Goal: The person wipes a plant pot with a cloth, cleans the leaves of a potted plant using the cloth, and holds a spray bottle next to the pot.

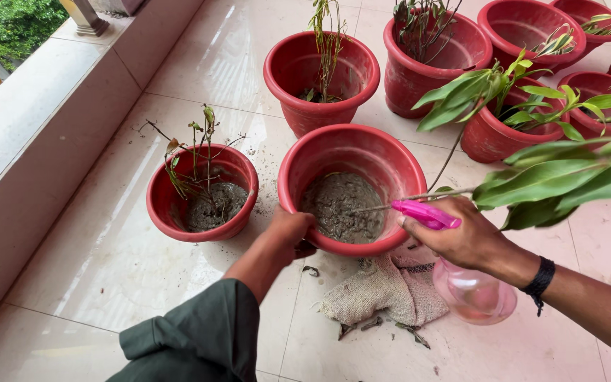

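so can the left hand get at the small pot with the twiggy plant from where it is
Probably yes: the left hand grips the rim of the big soil-filled pot, and the small pot stands just beside it, with only bare tile between.

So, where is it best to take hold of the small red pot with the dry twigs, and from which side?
Probably the small red pot is best gripped by its thick rolled rim at the near edge, from above. The twigs stand toward the far side, so the near rim is free.

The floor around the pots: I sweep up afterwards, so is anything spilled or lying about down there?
Yes. Dark soil crumbs are scattered on the tiles between the red pots, and a crumpled burlap cloth lies below the middle pot, with leaf scraps beside it.
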